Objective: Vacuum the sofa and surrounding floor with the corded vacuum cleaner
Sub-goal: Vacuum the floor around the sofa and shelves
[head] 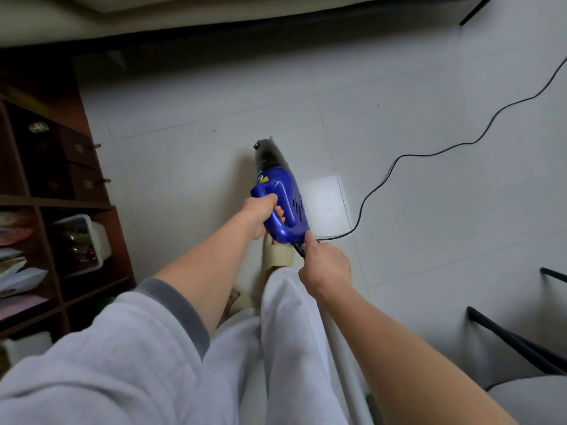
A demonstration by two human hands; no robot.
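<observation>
A blue handheld vacuum cleaner [283,194] with a dark nozzle points away from me over the white tiled floor [214,118]. My left hand [260,216] grips its blue handle. My right hand [325,265] pinches the black cord [399,167] where it leaves the vacuum's rear end. From there the cord snakes across the floor to the upper right edge. The pale sofa [184,16] runs along the top of the view, with a dark gap beneath it. A few dark crumbs [211,130] lie on the tiles ahead of the nozzle.
A dark wooden shelf unit [55,204] with boxes, a plastic tub and papers stands on the left. Black metal chair legs [515,338] and a grey seat [527,394] are at the lower right. My light trousers and a beige slipper [276,256] are below the vacuum.
</observation>
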